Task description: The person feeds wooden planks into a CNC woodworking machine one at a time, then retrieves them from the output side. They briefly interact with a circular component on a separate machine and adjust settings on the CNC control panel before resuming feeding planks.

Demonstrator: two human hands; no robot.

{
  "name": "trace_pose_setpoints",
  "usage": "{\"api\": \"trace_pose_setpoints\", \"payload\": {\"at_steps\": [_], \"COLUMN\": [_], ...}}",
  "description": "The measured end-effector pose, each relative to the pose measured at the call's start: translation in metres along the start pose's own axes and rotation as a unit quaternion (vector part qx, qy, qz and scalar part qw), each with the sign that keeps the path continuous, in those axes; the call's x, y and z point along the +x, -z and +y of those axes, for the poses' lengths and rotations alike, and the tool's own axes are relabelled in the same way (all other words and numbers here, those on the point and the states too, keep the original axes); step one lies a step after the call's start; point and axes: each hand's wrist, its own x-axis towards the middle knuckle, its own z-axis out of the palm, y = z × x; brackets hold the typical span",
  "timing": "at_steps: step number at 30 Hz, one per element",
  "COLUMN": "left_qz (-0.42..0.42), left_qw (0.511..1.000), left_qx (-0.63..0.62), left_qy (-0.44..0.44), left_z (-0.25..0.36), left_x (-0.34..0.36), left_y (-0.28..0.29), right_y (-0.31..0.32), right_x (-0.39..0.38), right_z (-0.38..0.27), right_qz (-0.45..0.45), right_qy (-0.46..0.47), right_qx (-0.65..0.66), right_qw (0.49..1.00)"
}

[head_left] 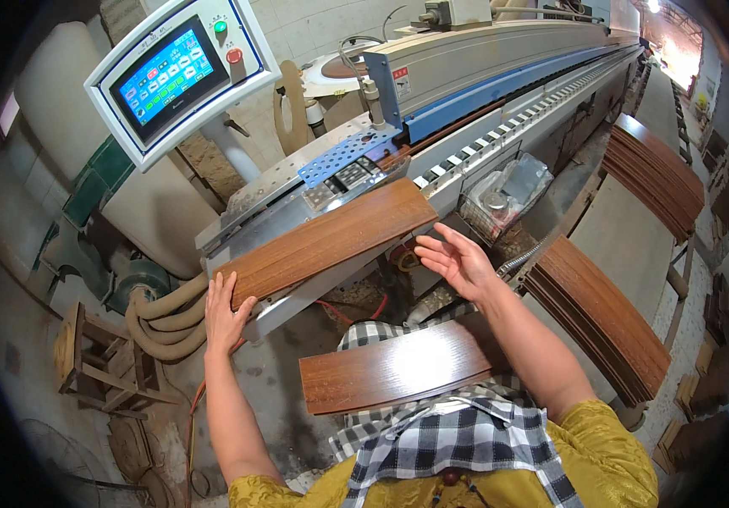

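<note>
- Head view: left hand (231, 305) touched a long brown wooden board (328, 242), grip unclear.
- Right hand (459, 264) hovered beside it, fingers apart.
- Seemingly positioning; next needed steady alignment.

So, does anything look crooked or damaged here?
Mildly: the brown plank touched by the left hand seems askew, angled against the machine bed, though fisheye bending may exaggerate that. I see no clear damage.

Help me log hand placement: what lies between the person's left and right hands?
The head view shows a brown board between them: left hand on one end, right hand beside the other.
</note>
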Motion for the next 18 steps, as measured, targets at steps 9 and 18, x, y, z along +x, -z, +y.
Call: {"api": "trace_pose_setpoints", "payload": {"at_steps": [9,18], "left_qz": [0.027,0.017], "left_qw": [0.994,0.985], "left_qx": [0.01,0.004], "left_qy": [0.101,0.172], "left_z": [-0.017,-0.008], "left_x": [0.049,0.075], "left_y": [-0.015,-0.02], "right_y": [0.082,0.146], "right_x": [-0.111,-0.179], "right_z": [-0.014,0.032], "right_qz": [0.166,0.294], "right_qy": [0.174,0.118], "right_qx": [-0.437,-0.585], "right_qw": [0.867,0.747]}}
